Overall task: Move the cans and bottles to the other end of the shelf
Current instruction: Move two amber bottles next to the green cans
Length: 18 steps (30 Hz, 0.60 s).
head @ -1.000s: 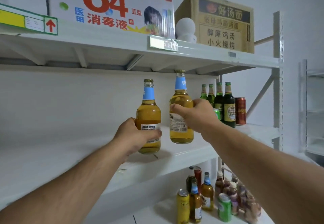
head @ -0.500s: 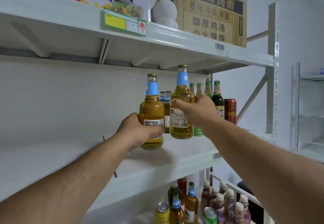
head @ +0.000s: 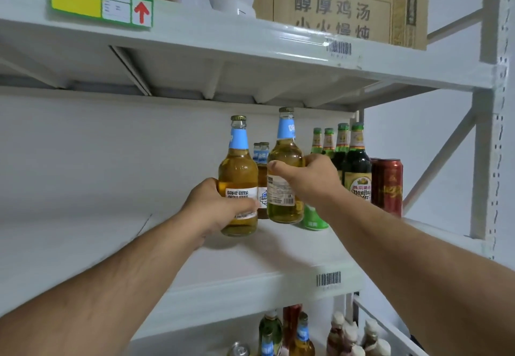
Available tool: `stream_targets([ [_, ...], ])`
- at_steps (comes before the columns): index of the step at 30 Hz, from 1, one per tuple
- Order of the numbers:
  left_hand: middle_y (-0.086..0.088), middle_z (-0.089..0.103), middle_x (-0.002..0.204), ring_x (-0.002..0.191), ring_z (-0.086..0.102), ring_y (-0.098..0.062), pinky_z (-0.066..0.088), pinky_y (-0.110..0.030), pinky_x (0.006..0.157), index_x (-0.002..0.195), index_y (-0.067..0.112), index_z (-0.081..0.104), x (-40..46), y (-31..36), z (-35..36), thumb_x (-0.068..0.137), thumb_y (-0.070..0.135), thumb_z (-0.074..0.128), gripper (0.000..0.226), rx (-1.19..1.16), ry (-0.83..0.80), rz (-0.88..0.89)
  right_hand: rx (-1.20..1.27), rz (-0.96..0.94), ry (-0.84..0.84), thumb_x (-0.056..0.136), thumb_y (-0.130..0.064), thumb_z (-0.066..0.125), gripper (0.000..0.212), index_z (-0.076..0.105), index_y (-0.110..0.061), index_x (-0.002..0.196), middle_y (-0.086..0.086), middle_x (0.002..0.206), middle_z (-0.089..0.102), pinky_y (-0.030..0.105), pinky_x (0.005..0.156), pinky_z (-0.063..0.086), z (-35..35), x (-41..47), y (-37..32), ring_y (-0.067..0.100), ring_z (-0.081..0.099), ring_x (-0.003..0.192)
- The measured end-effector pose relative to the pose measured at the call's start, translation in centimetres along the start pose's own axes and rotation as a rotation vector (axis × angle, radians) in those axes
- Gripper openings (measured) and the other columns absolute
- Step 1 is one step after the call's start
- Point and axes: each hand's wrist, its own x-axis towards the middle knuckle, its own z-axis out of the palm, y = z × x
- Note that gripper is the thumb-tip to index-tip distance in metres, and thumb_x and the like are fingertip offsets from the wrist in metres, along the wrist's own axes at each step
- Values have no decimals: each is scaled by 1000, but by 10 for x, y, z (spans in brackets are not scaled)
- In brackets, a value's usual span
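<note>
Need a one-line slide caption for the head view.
Left hand and right hand each carry an amber beer bottle toward the green bottles and red can at the shelf's right end.

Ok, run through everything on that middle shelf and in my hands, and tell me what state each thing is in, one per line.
Left hand: closed around a bottle.
Left amber bottle: capped, upright, held above the shelf.
Right hand: closed around a bottle.
Right amber bottle: capped, upright, held.
Two amber bottles behind: capped, standing.
Green bottles: capped, standing in a group.
Red can: standing upright.
Green can: standing, mostly hidden.
</note>
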Motion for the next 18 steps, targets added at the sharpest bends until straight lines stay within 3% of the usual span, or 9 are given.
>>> stream_targets([
  [6,5,73,104,95,70,-16,55,-36,82,117,25,64,11,-3,21,71,37,93,55,1,93,-55,41,23,-73,70,-48,86,44,70,-18,97,1,90,76,43,76,63,7,31,28,19,75,79],
  [13,6,74,99,89,70,-13,53,-30,72,109,26,65,30,-12,30,71,33,93,47,13,144,-87,87,64,-123,65,-49,87,46,72,-18,94,1,87,77,45,77,63,28,49,52,22,75,79],
  [18,7,73,98,89,70,-12,53,-29,71,107,27,64,44,-15,34,69,34,94,49,35,137,-87,88,72,-90,47,-62,80,61,72,-21,92,-2,84,77,44,76,63,40,58,59,20,75,79],
])
